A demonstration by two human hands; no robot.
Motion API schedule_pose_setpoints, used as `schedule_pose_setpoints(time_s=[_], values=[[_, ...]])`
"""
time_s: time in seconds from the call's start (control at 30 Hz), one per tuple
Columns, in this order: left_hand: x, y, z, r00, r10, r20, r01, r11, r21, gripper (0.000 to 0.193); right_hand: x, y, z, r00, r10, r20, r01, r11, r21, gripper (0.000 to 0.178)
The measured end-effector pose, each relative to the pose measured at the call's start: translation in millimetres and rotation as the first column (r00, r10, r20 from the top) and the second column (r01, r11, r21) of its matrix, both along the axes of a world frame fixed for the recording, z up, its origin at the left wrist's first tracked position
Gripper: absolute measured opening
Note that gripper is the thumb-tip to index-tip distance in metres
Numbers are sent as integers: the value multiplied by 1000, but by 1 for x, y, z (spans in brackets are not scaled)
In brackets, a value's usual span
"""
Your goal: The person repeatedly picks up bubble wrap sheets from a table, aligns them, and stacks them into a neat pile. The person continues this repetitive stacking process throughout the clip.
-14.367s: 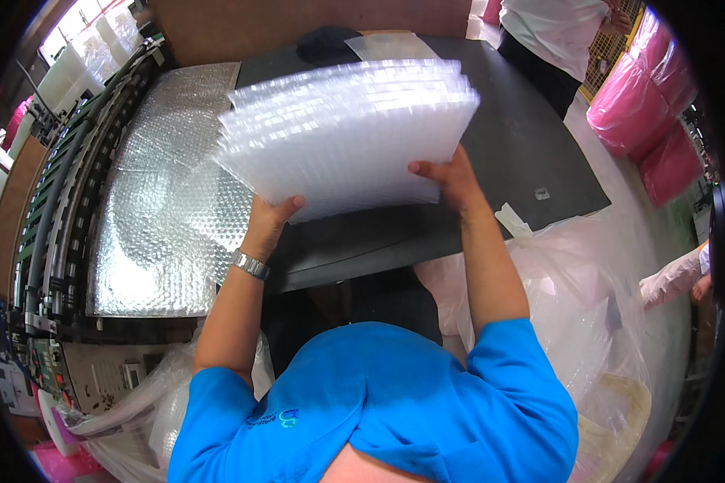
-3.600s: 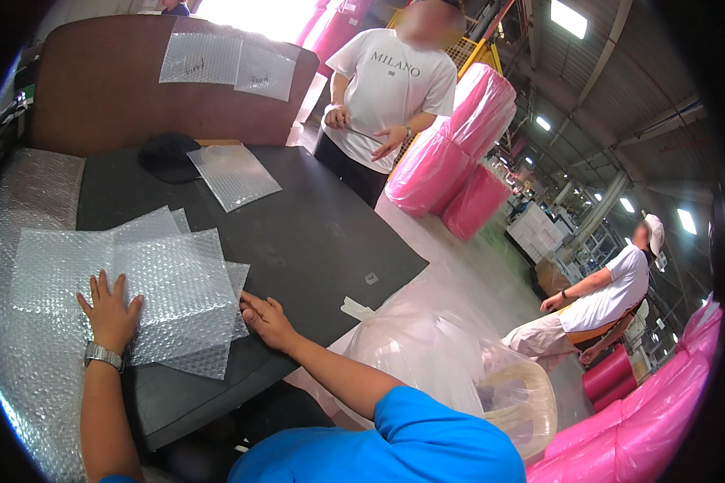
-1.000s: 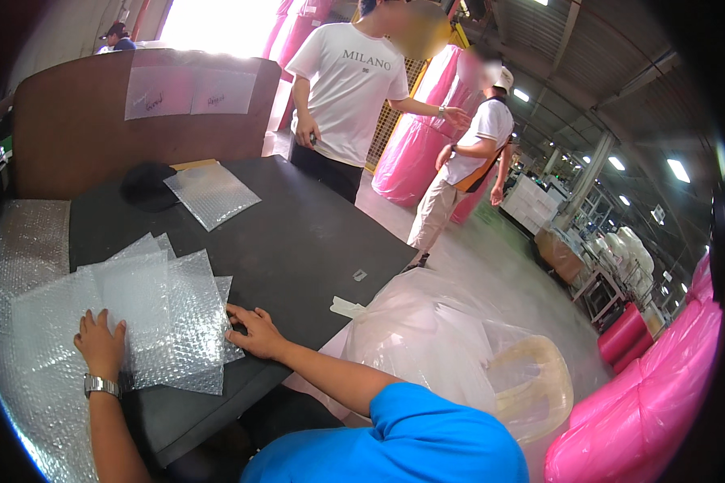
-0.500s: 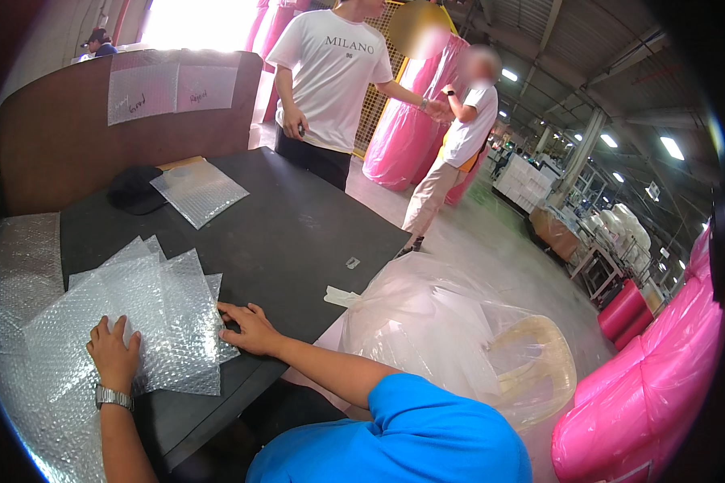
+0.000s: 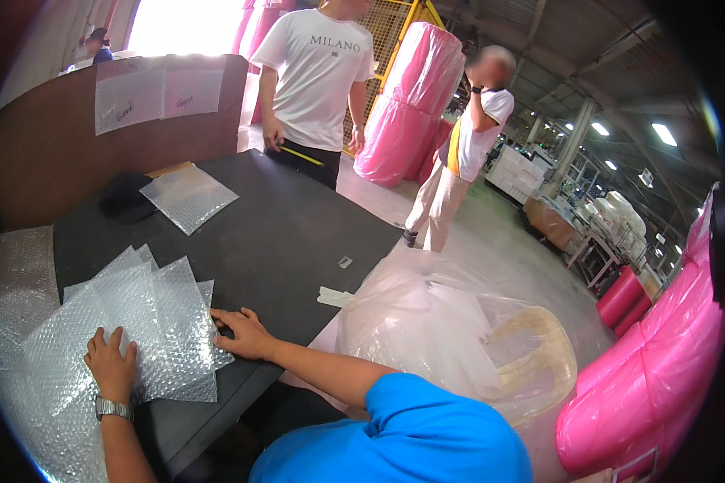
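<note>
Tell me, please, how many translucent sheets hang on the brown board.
2, side by side near the top of the brown board: the left sheet and the right sheet; any layered behind them would be hidden.

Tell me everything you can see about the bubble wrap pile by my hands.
The bubble wrap pile looks like clear, dimpled plastic with shiny highlights. Its flat, straight-edged pieces overlap unevenly, corners fanned at different angles; I can't count them. It lies on the dark tabletop, its left part over a larger bubbled sheet. Your left hand rests spread on top; your right hand seems to touch its right edge.
</note>
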State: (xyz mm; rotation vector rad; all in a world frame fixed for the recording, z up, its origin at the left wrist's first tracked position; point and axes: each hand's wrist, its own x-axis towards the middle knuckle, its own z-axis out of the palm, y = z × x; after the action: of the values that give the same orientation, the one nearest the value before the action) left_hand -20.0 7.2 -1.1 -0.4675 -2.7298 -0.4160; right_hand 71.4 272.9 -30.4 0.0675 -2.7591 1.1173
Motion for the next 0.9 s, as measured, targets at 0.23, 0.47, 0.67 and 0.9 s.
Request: schedule_pose_setpoints(time_s=[0.23,0.47,0.67,0.9], values=[[-2,-1,-1,1000,-1,30,2,1000,-17,41,1,-1,-1,1000,-8,-27,8,1000,-5,59],[-1,0,0,999,-10,30,10,1000,-11,40,2,-2,2,1000,-9,-22,9,1000,-2,60],[-3,-2,-4,1000,-22,15,22,1000,-5,40,1,0,-1,1000,-8,-11,8,1000,4,59],[-3,-1,-1,1000,-16,26,16,1000,-11,41,1,-1,1,1000,-16,-23,16,1000,-4,58]])
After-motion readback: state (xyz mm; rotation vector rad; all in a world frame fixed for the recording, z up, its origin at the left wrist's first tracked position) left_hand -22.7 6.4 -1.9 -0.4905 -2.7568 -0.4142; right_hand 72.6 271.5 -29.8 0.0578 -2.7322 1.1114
